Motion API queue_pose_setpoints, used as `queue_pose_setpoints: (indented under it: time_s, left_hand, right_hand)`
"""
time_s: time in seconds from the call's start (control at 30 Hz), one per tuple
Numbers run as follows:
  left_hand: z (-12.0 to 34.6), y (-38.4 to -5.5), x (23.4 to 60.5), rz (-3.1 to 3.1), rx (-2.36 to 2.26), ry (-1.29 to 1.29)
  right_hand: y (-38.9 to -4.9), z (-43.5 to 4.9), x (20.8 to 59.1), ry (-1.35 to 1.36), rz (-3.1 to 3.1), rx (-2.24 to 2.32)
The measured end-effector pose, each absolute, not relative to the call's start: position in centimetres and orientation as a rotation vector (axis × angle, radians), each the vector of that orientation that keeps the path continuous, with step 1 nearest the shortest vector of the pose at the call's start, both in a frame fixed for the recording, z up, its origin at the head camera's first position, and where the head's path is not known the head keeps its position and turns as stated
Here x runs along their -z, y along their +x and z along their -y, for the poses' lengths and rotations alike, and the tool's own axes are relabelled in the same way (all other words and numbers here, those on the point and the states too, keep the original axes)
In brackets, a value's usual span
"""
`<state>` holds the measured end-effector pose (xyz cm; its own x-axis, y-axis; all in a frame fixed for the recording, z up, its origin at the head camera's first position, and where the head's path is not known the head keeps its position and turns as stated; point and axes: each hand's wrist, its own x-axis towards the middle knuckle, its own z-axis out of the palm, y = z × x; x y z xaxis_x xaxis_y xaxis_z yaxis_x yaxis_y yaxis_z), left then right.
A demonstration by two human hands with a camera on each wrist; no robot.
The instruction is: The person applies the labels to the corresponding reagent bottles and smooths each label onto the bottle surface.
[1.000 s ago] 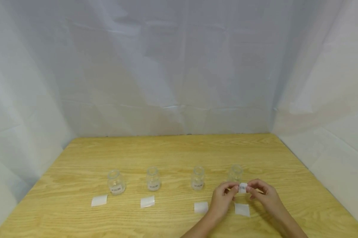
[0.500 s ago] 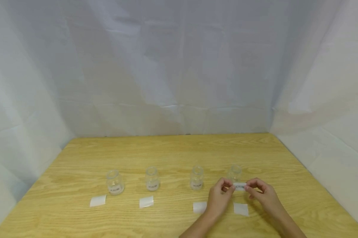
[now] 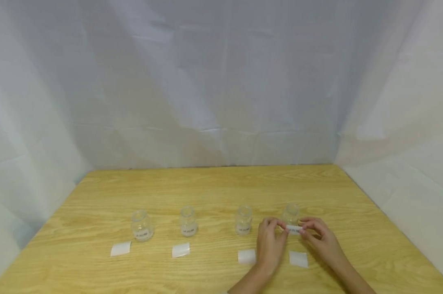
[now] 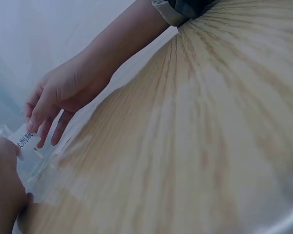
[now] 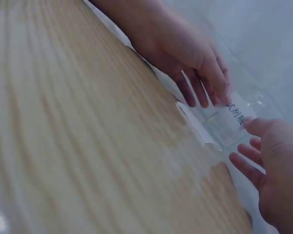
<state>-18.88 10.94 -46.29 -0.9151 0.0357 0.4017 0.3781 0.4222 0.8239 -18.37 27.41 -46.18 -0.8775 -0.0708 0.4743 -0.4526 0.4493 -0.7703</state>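
Observation:
A small white label [image 3: 294, 229] with black printed characters is stretched between both hands, right in front of the rightmost clear glass bottle [image 3: 290, 211]. My left hand [image 3: 269, 247] pinches its left end between thumb and fingertips. At the other end, my right hand [image 3: 324, 241] pinches it with thumb and index finger. The right wrist view shows the label [image 5: 234, 112] lying over the bottle's side, a thumb at each end. Hands and label cover the bottle's lower part in the head view. A white paper square [image 3: 298, 259] lies on the table below the hands.
To the left stand three more glass bottles [image 3: 243, 220], [image 3: 188, 221], [image 3: 142, 226], each with a printed label low on its front. A white paper piece [image 3: 246, 256] lies before each. White sheeting [image 3: 214, 102] walls the wooden table [image 3: 206, 188] at back and sides.
The label, bent and partly hidden a second ago, came to show its full printed width. It has since moved slightly left, up against the bottle's front, with both hands still pinching its ends.

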Motion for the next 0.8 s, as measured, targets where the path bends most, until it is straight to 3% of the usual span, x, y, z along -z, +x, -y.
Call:
queue_pose_setpoints:
  time_s: [0.8]
  left_hand:
    - [-11.5,-19.6,46.5,2.236,1.669,-0.384]
  right_hand:
    - [-19.6,-27.1,47.0,0.427,2.283,-1.425]
